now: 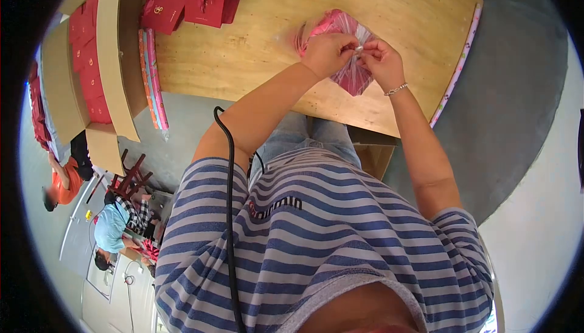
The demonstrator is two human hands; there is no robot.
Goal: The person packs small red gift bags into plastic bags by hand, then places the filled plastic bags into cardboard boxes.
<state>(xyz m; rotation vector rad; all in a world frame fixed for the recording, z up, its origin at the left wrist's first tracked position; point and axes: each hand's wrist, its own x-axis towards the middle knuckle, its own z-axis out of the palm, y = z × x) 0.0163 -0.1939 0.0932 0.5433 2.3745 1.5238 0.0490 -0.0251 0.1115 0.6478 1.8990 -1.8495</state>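
Note:
A clear plastic bag (354, 80) with pink and red contents lies on the wooden table (255, 59). Its gathered neck is pinched between my left hand (331, 52) and my right hand (382, 62). The fingertips of both hands are closed on the plastic and nearly meet at the twisted neck. A bracelet circles my right wrist. The bag's folds fan out above and below the fingers, and part of it is hidden behind my left hand.
Red gift bags (205, 4) are piled at the table's back left. Rolled patterned sheets (152, 77) lie by the left edge. An open cardboard box (115, 47) holds red packages. Two people (112, 226) are at the far left. A black cable crosses my left arm.

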